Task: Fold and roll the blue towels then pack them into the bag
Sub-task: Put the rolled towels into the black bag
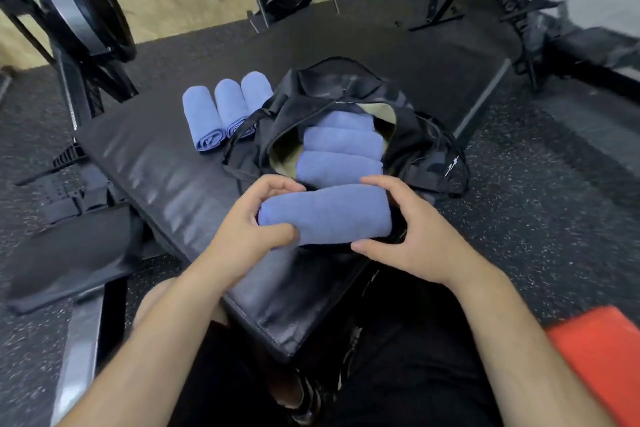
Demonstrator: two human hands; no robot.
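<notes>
Gym floor with a black padded bench [166,166] bearing an open black bag [346,90]. Packing step: three packed rolls [343,142] lie side by side in the bag, and three spare rolls [221,107] wait on the bench just left of it. A rolled towel [325,215] is held level at the bag's near edge. The left hand [256,218] grips its left end and the right hand [408,236] its right end, thumbs nearest. The next move likely calls for carrying it forward into the near gap without letting it unroll.

Left hand [252,218] at nine o'clock and right hand [408,229] at three both grip a rolled blue cloth towel [325,215].
</notes>
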